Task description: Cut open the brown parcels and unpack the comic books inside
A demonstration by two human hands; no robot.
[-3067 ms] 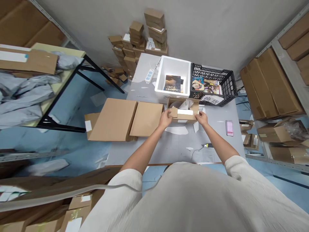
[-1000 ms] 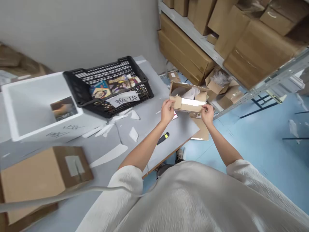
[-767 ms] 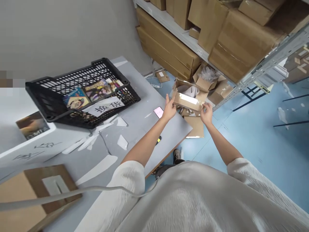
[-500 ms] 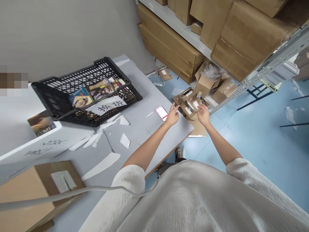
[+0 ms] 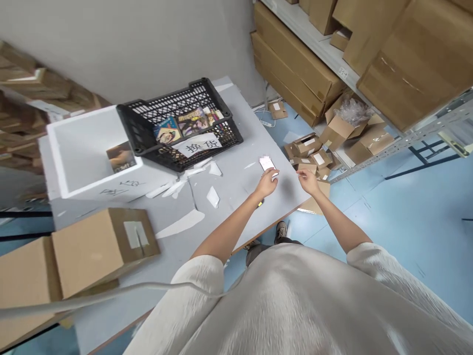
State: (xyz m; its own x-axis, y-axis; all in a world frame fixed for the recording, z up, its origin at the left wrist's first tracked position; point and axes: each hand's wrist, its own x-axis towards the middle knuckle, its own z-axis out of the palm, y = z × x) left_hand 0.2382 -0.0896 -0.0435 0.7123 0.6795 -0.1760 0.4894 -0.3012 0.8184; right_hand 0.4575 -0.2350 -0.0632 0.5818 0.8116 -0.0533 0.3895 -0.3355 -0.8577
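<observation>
Hovering about the corner of the pale grey surface (image 5: 236, 185), the left hand (image 5: 266, 183) and right hand (image 5: 308, 182) are loosely uncurled, gripping nothing visible. A slim rectangular phone with a pale screen (image 5: 265, 162) lies on the surface, partly behind the left hand; whether they touch, I can't tell. I'd judge this a lull between grips; any new hold calls for closing the fingers. The white paper sign (image 5: 197, 145) on the black plastic lattice crate (image 5: 133, 129) reads "换货"; the white foam box (image 5: 86, 191) carries black handwriting.

Phone (image 5: 267, 165) partly hidden, top blurred; leftmost big carton (image 5: 24, 278) cut off
</observation>
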